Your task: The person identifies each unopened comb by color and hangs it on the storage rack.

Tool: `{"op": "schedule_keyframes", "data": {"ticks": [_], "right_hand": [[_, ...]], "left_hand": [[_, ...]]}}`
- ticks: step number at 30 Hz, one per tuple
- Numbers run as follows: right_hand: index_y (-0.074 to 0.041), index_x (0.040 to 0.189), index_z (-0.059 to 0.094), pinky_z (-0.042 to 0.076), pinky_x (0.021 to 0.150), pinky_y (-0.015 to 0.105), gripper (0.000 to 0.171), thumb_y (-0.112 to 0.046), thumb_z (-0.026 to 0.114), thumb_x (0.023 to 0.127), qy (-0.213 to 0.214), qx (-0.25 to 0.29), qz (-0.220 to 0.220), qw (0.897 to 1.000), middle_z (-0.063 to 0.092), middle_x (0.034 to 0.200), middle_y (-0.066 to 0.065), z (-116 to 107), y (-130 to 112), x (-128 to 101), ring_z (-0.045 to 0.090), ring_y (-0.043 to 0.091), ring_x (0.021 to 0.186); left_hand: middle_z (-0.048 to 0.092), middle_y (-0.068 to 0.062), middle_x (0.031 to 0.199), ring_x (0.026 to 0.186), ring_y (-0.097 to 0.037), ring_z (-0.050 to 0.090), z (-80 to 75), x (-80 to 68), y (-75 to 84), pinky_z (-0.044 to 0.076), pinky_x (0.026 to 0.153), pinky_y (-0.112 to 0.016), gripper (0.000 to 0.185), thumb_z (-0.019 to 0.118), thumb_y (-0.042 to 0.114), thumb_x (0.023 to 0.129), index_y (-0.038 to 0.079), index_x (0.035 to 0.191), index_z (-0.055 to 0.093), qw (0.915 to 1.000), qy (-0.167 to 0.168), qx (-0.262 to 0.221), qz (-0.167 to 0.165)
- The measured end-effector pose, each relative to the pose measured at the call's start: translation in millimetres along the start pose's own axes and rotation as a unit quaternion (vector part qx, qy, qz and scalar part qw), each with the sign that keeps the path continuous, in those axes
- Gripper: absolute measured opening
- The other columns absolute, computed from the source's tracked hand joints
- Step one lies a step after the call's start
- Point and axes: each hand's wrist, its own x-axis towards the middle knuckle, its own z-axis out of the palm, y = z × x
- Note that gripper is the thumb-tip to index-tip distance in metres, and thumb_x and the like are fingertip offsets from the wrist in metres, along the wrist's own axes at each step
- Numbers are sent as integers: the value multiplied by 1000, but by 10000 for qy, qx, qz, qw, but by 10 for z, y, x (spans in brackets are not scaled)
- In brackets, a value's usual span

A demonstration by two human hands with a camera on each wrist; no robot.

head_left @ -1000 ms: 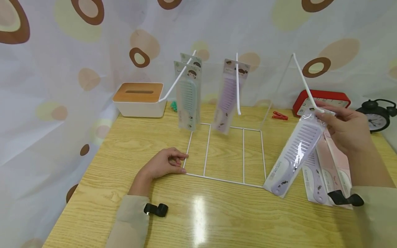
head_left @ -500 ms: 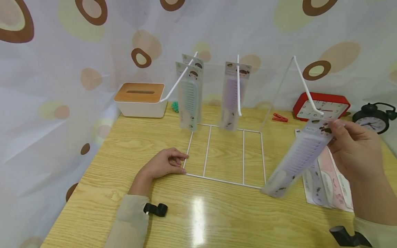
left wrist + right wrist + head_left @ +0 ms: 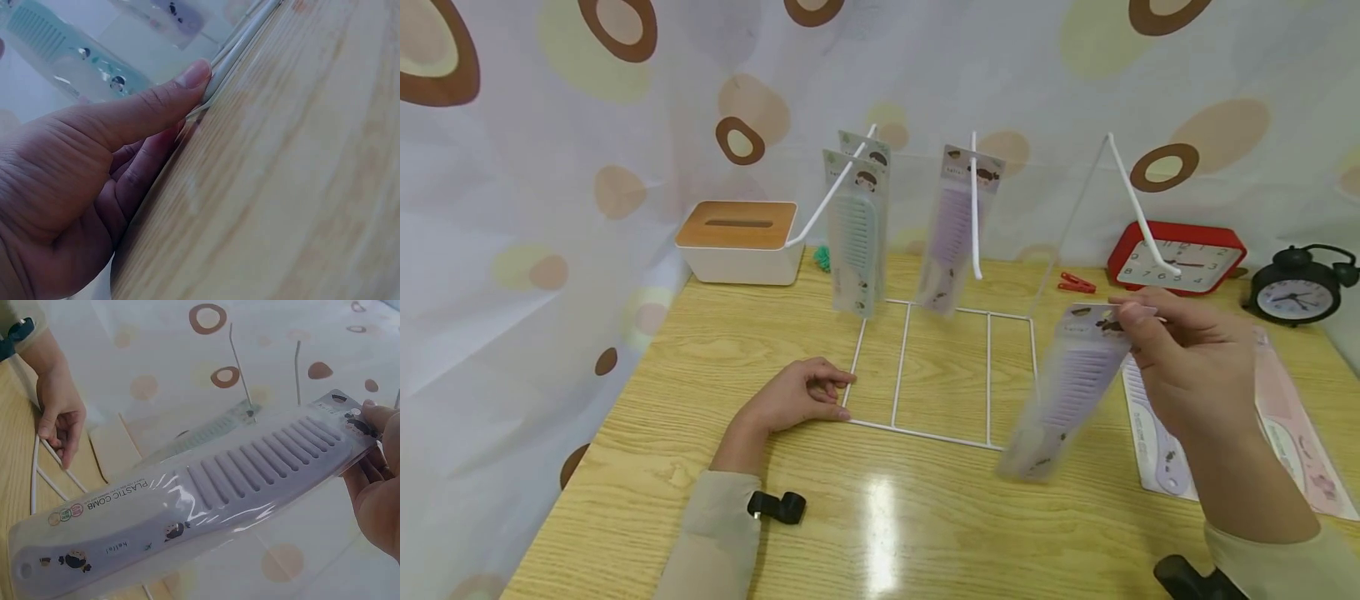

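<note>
By its card top, my right hand [image 3: 1195, 358] pinches a packaged purple comb [image 3: 1067, 392], which hangs tilted over the right front of a white wire rack [image 3: 925, 434]. In the right wrist view, this comb [image 3: 250, 472] shows clear plastic and a hanging hole in its card. My left hand [image 3: 797, 392] pinches the rack's front left corner, thumb on the wire [image 3: 234, 59] in the left wrist view. Packaged green combs [image 3: 853, 242] hang from the rack's left hook, and a packaged purple comb [image 3: 953, 225] from the middle one. The right hook [image 3: 1138, 200] bears no comb.
Right of the rack, packaged purple [image 3: 1157, 446] and pink combs [image 3: 1296, 425] lie partly behind my right arm. Behind stand a red clock [image 3: 1180, 257], a black alarm clock [image 3: 1296, 287] and a tissue box [image 3: 737, 242]. A red clip [image 3: 1077, 283] lies nearby.
My right hand has carried the purple comb from the right hook's tip down and to the left. My left hand has stayed on the rack's corner.
</note>
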Motion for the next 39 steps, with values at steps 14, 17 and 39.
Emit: {"op": "schedule_keyframes", "data": {"ticks": [14,17,39], "right_hand": [[16,96,73,55,71,21,15,20,64,85,-609,-752,-392,9945,74,93,14,690,235,150,63,19,84],[14,91,74,49,62,20,9,16,69,84,-585,-1159,-553,9900,74,87,11,845,247,201,57,16,75],[-5,91,81,57,74,21,6,-5,76,87,517,-2618,259,9634,76,86,0,932,438,575,71,11,75]], "left_hand": [[61,-11,102,91,-17,61,-6,-2,-4,57,80,-22,49,87,14,78,7,124,70,10000,-2,-55,-28],[61,-11,102,90,-17,61,-6,6,-6,57,80,-22,49,87,13,78,6,123,70,10000,-1,-96,-11],[62,-11,101,89,-16,61,-18,15,0,57,80,-23,48,86,14,79,6,124,70,10000,-30,-8,28]]}}
